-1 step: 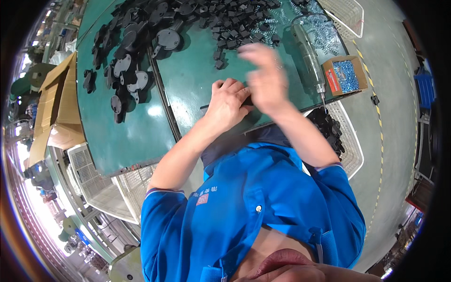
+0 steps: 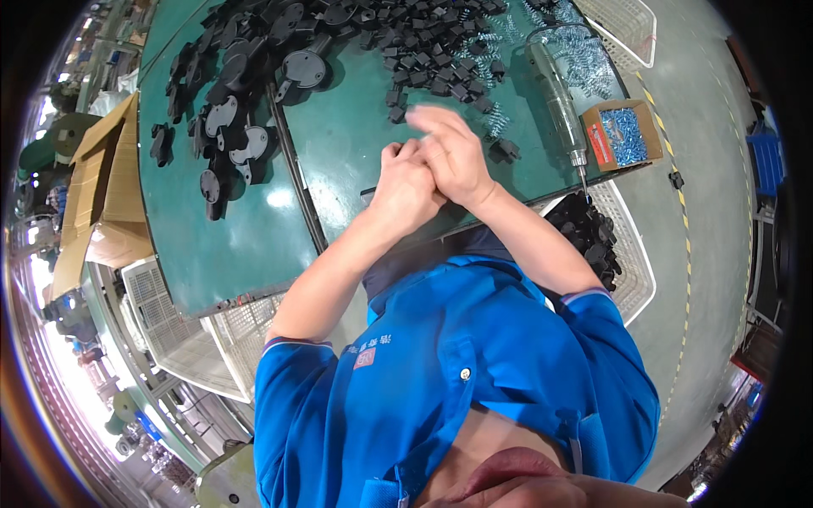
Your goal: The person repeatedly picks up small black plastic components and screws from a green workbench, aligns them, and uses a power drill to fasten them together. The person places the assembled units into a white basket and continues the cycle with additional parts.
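Note:
My left hand (image 2: 401,188) is closed at the near edge of the table, its fingers curled round a dark part (image 2: 367,195) whose end shows beside the wrist. Most of that part is covered by the hands. Against the left hand's fingers presses my right hand (image 2: 459,162), with some fingers bent inward and the outer ones stretched and smeared. What its bent fingers pinch is hidden. Just right of it lies a small black plastic piece (image 2: 504,151), near a few metal springs (image 2: 497,123). Many black plastic blocks (image 2: 423,63) are heaped beyond my hands.
Black round-ended housings (image 2: 250,146) cover the green table's (image 2: 229,254) far left. A power screwdriver (image 2: 555,97) hangs at the right by a carton of screws (image 2: 625,140). Black parts (image 2: 593,237) fill a white basket (image 2: 641,271) below. An open cardboard box (image 2: 106,195) stands left.
My right hand has come left and nearer, from beside the left hand onto its fingers. The small black piece and springs to its right have come into view. My left hand has hardly moved.

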{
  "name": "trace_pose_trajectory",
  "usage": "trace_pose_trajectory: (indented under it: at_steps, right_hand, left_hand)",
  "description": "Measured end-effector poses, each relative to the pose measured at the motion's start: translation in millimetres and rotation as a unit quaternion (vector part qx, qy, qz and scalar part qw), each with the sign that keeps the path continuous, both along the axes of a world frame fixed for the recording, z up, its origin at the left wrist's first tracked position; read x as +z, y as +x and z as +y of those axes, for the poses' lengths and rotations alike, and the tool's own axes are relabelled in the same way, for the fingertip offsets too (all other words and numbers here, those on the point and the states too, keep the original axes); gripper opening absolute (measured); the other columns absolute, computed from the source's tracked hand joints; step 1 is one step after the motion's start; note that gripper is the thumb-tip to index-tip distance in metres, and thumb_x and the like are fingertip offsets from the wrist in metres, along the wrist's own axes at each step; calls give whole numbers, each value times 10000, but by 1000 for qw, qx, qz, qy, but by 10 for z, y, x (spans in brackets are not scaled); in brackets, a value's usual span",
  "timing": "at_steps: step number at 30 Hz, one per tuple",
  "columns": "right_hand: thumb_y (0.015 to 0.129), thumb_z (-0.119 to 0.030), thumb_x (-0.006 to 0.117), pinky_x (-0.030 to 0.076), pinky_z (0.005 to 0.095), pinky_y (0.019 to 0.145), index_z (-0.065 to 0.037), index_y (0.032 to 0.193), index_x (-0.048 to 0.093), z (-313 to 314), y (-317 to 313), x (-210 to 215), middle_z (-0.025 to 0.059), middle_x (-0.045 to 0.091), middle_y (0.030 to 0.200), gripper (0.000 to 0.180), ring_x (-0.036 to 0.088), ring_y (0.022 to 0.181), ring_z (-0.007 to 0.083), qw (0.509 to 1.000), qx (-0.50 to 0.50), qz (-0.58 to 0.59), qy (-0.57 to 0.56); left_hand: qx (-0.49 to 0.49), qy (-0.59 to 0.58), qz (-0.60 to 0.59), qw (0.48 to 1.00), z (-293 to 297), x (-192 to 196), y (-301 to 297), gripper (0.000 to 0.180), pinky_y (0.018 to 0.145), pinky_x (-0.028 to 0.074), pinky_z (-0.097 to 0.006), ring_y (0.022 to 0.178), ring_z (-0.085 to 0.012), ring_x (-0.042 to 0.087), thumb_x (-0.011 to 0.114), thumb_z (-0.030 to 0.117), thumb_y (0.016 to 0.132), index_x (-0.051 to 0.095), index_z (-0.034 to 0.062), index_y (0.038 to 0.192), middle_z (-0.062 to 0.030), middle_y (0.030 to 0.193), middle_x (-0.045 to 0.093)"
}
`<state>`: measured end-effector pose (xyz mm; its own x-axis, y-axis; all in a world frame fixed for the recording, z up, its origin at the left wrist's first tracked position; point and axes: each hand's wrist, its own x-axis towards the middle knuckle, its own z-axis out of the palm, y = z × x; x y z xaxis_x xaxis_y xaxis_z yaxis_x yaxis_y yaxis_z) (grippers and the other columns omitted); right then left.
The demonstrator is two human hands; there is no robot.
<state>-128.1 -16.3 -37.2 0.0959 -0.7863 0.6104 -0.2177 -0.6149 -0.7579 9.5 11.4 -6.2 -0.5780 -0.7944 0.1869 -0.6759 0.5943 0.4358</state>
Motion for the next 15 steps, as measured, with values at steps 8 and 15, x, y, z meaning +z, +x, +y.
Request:
trace_pose_trajectory:
  at_steps: [8,15]
  right_hand:
    - [999,-138,509,462,343,954,-3,1059,659,-62,-192,215,133,653,1123,209,608,1090,271,988,-3,-47,144]
    - [715,-121,724,456,433,796,-35,970,649,518,-487,276,94,599,887,279,584,917,297,902,-44,415,108]
  left_hand:
    - [20,23,44,999,-3,8,41,438,973,369,-454,1061,-286,559,806,214,667,706,48,1059,-93,977,654]
    - [22,32,89,995,-3,-21,61,425,975,375,-447,1028,-286,563,813,209,668,697,37,1039,-86,933,639]
